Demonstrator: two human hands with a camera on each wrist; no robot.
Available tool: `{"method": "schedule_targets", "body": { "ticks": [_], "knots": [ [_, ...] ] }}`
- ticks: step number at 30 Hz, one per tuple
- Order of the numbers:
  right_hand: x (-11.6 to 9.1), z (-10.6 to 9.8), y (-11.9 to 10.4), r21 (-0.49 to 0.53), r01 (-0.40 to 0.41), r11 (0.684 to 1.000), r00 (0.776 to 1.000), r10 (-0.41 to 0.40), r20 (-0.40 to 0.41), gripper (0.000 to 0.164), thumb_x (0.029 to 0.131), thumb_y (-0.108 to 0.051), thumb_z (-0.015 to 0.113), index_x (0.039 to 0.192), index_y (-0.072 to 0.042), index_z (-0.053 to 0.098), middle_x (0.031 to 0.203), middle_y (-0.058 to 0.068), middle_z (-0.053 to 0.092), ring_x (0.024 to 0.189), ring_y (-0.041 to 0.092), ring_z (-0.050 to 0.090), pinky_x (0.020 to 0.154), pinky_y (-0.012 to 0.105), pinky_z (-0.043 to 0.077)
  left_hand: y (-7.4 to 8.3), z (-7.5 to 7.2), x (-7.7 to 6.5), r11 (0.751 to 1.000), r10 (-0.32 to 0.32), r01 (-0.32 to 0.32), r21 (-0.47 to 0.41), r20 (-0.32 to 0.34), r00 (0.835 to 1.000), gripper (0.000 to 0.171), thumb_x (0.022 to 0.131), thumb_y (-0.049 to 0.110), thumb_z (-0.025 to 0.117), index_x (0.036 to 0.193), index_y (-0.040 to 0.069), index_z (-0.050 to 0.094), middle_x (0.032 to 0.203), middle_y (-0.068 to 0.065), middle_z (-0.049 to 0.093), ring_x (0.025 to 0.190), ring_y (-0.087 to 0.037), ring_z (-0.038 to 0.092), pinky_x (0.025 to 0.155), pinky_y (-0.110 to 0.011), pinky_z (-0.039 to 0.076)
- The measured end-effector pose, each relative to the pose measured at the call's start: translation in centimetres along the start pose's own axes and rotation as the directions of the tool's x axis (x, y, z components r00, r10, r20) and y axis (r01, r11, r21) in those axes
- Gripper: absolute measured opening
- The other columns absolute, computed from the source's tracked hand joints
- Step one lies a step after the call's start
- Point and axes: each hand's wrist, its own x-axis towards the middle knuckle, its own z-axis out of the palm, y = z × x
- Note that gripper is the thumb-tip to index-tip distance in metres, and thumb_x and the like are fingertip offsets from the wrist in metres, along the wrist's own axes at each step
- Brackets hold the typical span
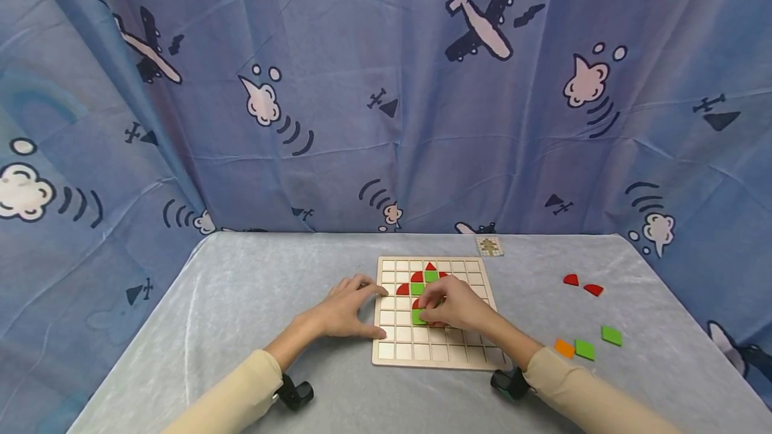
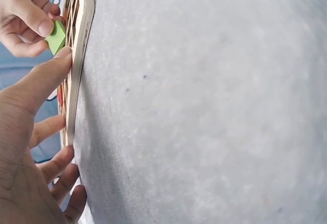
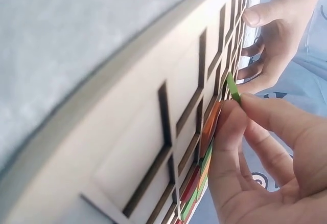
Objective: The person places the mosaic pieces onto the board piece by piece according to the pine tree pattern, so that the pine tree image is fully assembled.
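A wooden grid board (image 1: 395,352) lies on the table, with red and green pieces set in some of its cells. My right hand (image 1: 455,303) is over the board and pinches a green square tile (image 2: 57,37) between thumb and finger. In the right wrist view that tile stands tilted at the grid, close to an orange piece (image 3: 209,127) seated in a cell. My left hand (image 1: 344,307) is spread at the board's left edge, thumb and fingertips touching the rim, holding nothing. Part of the pattern is hidden under my right hand.
Right of the board lie two red quarter-round pieces (image 1: 594,290), two green squares (image 1: 612,335) and an orange square (image 1: 564,348). A small card with a tree pattern (image 1: 490,246) lies behind the board. A blue printed curtain (image 1: 326,86) hangs behind the table.
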Motion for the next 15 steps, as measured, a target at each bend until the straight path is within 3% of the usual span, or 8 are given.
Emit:
{"method": "schedule_targets", "body": {
  "ticks": [15],
  "knots": [
    [0.39, 0.15, 0.35, -0.023, -0.029, 0.999, 1.000, 0.029, 0.000, 0.005, 0.081, -0.002, 0.074, 0.083, -0.005, 0.071, 0.066, 0.005, 0.065, 0.054, 0.014, 0.058, 0.053, 0.028, 0.048, -0.07, 0.06, 0.00, 1.000, -0.002, 0.002, 0.000, 0.004, 1.000, 0.073, 0.076, 0.060, 0.076, 0.138, 0.029, 0.053, 0.143, -0.002, 0.044, 0.127, -0.024, 0.042, 0.104, -0.051, 0.037]
  ]
}}
